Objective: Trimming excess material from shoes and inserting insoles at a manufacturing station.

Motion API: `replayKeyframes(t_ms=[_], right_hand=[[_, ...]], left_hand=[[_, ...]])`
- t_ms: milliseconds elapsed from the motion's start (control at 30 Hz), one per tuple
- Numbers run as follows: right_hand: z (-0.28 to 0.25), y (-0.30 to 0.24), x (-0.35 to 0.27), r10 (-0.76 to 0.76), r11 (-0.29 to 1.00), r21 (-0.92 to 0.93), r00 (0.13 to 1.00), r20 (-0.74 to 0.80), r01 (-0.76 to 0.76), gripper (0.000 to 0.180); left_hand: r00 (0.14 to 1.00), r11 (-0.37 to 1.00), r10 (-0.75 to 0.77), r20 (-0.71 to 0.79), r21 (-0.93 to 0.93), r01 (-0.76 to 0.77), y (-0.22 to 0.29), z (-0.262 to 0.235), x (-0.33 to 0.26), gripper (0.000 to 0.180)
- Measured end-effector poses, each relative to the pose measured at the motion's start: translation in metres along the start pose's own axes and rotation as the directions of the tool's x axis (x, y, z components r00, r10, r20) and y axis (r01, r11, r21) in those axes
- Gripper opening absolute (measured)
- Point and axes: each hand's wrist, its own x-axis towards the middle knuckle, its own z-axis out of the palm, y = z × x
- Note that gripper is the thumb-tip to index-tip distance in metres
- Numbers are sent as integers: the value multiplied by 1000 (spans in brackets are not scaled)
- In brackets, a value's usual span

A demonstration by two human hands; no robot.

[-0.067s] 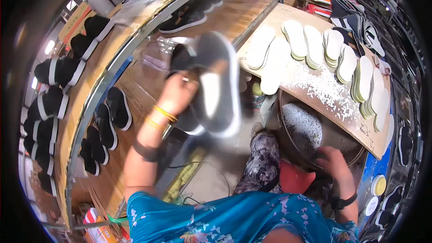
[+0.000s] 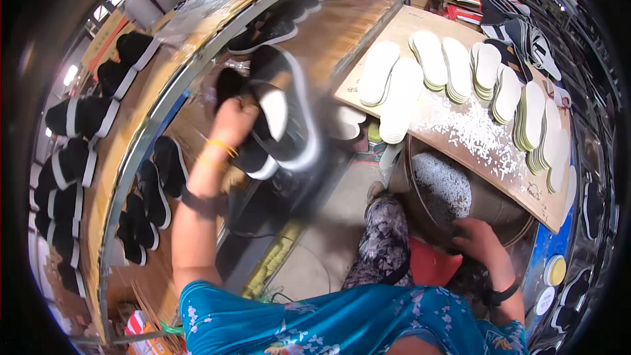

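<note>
My left hand (image 2: 233, 121) is closed on a pair of black shoes (image 2: 302, 135) with white soles, held over the left side and blurred by motion. A pale insole (image 2: 273, 113) shows inside the nearer shoe; the other is partly hidden behind my fingers. At the lower right, my right hand (image 2: 478, 240) hangs by the near rim of a big brown tub (image 2: 499, 205). Its fingers are loosely bent and apart, and I see nothing in them. White granules (image 2: 442, 181) lie inside the tub.
Stacks of white insoles (image 2: 457, 69) and scattered white bits (image 2: 473, 131) lie on a slanted board (image 2: 407, 23) at the right. More black shoes (image 2: 172, 164) line the wooden shelves at the left, behind a metal shelf edge (image 2: 148, 135). A red thing (image 2: 434, 263) is below the tub.
My left hand has moved left with the pair of shoes, which has tilted. My right hand has shifted slightly left beside the tub's rim.
</note>
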Motion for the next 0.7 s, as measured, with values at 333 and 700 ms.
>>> replayKeyframes(t_ms=[333, 700], right_hand=[[54, 32, 13, 230, 972, 25, 971, 71, -232, 36], [78, 65, 12, 350, 923, -250, 909, 226, -293, 27]], left_hand=[[974, 957, -167, -154, 211, 198, -168, 24, 218, 37], [960, 951, -277, -44, -152, 268, -95, 61, 306, 45]])
